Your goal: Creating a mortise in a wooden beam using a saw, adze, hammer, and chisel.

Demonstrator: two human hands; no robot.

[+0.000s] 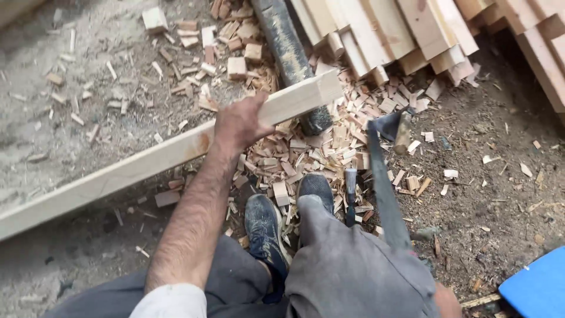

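My left hand (238,122) grips a long pale wooden beam (118,174) that runs from the lower left up to the middle of the view, its far end resting on a dark worn log (288,47). Only a sliver of my right hand (448,301) shows at the bottom edge, behind my grey-trousered knee, and it appears to hold the dark handle of an adze-like tool (385,188). The tool's metal head (393,125) hovers over the wood chips to the right of the beam's end. My dark shoes (265,227) stand among the chips.
Wood chips and offcuts (306,153) cover the dirt ground around my feet. Stacked pale planks (424,29) lie along the top right. A chisel (350,197) lies by my right shoe. A blue object (538,285) sits at the lower right corner.
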